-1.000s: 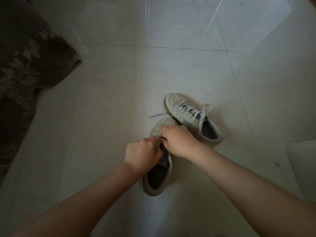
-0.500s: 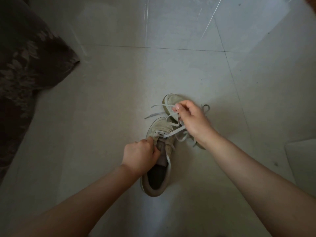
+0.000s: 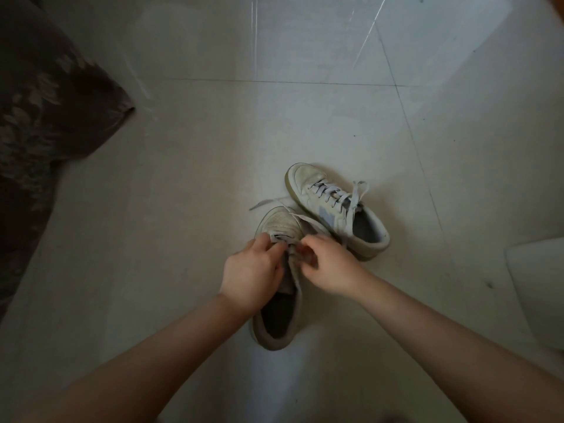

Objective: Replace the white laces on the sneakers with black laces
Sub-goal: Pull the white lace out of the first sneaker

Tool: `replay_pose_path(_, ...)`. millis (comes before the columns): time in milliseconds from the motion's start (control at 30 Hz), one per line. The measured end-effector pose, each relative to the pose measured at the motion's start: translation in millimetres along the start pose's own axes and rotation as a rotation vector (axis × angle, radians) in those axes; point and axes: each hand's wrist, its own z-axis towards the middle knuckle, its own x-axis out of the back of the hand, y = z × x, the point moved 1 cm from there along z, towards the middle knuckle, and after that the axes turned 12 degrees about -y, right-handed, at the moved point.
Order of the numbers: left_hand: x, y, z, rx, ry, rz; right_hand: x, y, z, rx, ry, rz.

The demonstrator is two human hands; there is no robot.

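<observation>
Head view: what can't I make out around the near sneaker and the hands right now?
- Near sneaker: its eyelets and how far its white lace is unthreaded are covered by both hands.
- Right hand: motion-blurred fingertips, so its grip on the lace is unclear.
- Left hand: fingertips curl onto the lacing, but what they hold is hidden.
- Black laces: none visible.
- Pale object: cut off by the right edge.
</observation>
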Motion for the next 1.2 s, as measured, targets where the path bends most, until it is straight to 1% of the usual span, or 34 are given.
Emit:
replay_pose_path(100, -0.4, -0.8, 4.6, -0.028, -0.033, -0.012, -2.2, 1.6, 0.1, -0.065, -0.012, 0.088)
replay_pose_path(200, 2.7, -0.2, 12.2, -0.030, -0.079, -0.049, -3.5, 1.8, 0.8, -0.073, -0.066, 0.145)
replay_pose_path(267, 7.0, 3.8, 17.1, 0.010, -0.127, -0.045, -6.4, 1.8, 1.9, -0.060, -0.039, 0.131)
replay_pose_path(367, 7.0, 5.4, 28.6, 0.052, -0.237, 0.036, -8.2, 0.8, 1.6, -0.080, 0.024, 0.138)
replay_pose_path(400, 7.3, 5.5, 31.1, 0.055, -0.249, 0.038, -8.0, 0.2, 1.7, -0.085, 0.030, 0.143)
replay_pose_path(533, 7.9, 2.5, 33.5, 0.049, -0.257, -0.038, -4.8, -3.0, 3.8, -0.108, -0.053, 0.164)
replay_pose_path(600, 8.0, 1.2, 31.6, 0.043, -0.232, -0.055, -2.7, -4.4, 2.3, -0.110, -0.103, 0.230)
replay_pose_path(700, 2.9, -1.2, 28.0, 0.044, -0.182, -0.082, -1.6, -8.7, -3.9, -0.051, -0.160, 0.357)
replay_pose_path(767, -0.5, -2.7, 25.8, 0.044, -0.149, -0.129, 0.0, -7.3, -5.5, -0.028, -0.145, 0.402)
replay_pose_path(833, -1.1, -2.9, 23.4, 0.016, -0.097, -0.173, 2.3, -1.7, -3.3, -0.067, -0.115, 0.417)
replay_pose_path(933, -2.2, -4.6, 20.8, -0.009, -0.065, -0.214, 2.7, 2.8, 4.5, -0.112, -0.040, 0.359)
replay_pose_path(1033, -4.6, -6.3, 20.4, 0.013, -0.094, -0.283, -0.6, -3.2, 10.7, -0.111, 0.052, 0.295)
replay_pose_path(1167, -3.5, -4.7, 16.6, 0.095, -0.083, -0.383, -2.5, -9.7, 14.8, -0.055, 0.051, 0.189)
replay_pose_path(1200, -4.3, -3.3, 12.4, 0.089, -0.078, -0.397, -1.8, -10.5, 15.0, -0.062, 0.050, 0.154)
